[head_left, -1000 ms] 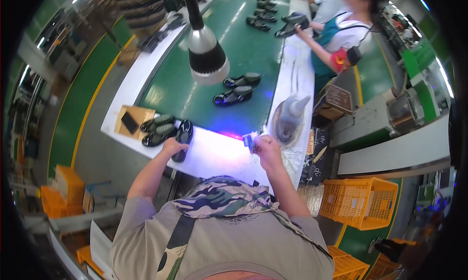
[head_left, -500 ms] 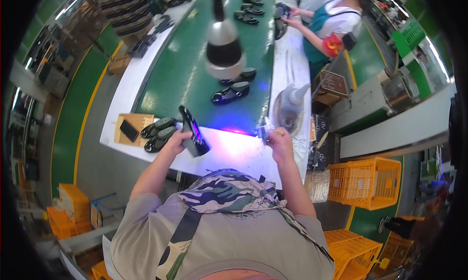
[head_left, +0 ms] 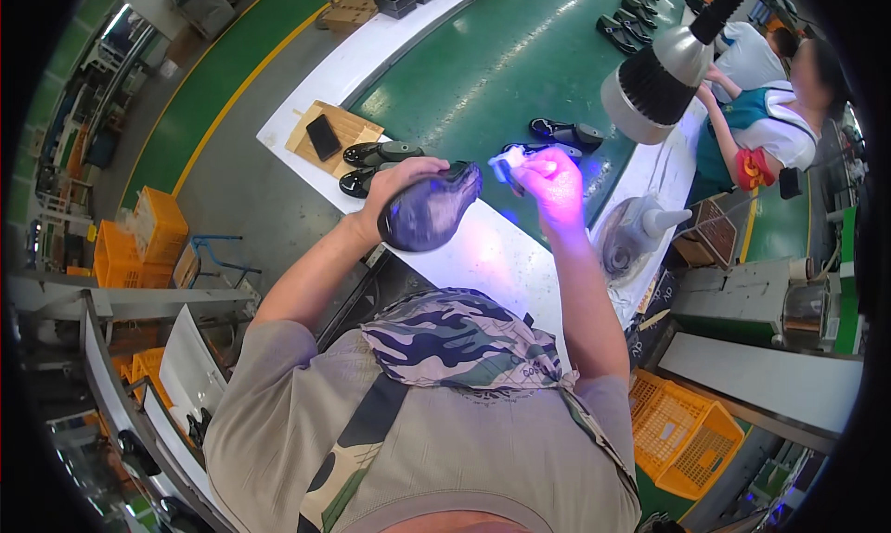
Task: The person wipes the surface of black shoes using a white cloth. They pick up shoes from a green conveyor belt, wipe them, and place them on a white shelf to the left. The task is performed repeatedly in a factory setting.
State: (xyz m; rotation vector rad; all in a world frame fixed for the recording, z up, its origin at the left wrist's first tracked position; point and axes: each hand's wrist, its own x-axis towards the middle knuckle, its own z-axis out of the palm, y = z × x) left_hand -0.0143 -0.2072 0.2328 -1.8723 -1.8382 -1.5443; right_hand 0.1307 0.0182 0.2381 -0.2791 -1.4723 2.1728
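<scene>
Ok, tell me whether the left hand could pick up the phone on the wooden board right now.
Probably not without freeing itself first: the left hand grips a dark shoe, though nothing covers the phone.

Here's the shoe (head_left: 429, 213) in glossy black with a pale sheen, and up beside it the cloth (head_left: 507, 165) flashes white and blue over a deep green belt (head_left: 464, 78) and a white bench (head_left: 501, 266) tinged pink and violet! Camouflage runs dark, green and beige across the apron (head_left: 455, 343) on a grey-beige shirt (head_left: 492, 440), while the lamp (head_left: 654, 83) gleams silver and black, the crate (head_left: 682, 431) blazes orange-yellow and an armband (head_left: 754, 169) pops bright red!
</scene>
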